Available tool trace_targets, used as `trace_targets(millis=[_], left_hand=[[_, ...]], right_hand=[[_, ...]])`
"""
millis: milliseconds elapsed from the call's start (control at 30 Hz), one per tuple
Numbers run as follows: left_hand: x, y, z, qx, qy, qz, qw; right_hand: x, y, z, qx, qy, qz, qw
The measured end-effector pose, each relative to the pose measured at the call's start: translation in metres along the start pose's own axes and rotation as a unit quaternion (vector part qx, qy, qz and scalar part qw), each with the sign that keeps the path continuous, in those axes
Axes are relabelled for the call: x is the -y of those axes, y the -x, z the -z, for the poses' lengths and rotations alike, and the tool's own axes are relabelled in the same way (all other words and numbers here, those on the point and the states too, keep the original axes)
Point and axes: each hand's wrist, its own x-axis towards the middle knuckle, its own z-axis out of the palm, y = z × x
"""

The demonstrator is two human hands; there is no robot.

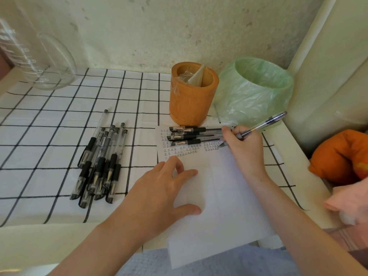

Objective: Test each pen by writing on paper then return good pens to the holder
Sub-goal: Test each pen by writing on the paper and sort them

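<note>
A white sheet of paper lies on the checked tablecloth, its top part covered with small written marks. My right hand grips a clear pen in a writing hold, tip on the paper beside the marks. My left hand rests flat on the paper's left side, fingers spread. Several black-gripped pens lie across the paper's top edge. A pile of several similar pens lies to the left on the cloth. The orange wooden holder stands behind the paper with only crumpled plastic inside.
A small bin lined with a green bag stands right of the holder. A glass measuring jug is at the back left. An orange cushion and pink cloth lie off the table's right edge. A wall closes the back.
</note>
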Motion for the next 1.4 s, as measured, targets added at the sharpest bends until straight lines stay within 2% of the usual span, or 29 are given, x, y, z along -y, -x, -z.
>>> trace_targets(millis=[133,400,1400], left_hand=[[0.0,-0.0001,-0.0003,0.001,0.0,-0.003,1.0],[0.0007,-0.0002,-0.001,-0.003,0.01,-0.004,1.0],[0.0009,0.0,-0.0013,0.001,0.0,0.002,1.0]], right_hand=[[-0.0011,-0.0001,-0.0022,-0.021,0.001,0.021,1.0],[-0.0007,-0.0002,-0.0032,-0.008,0.014,0.044,0.999],[-0.0015,-0.0006,-0.0046,-0.014,0.025,0.05,0.998]])
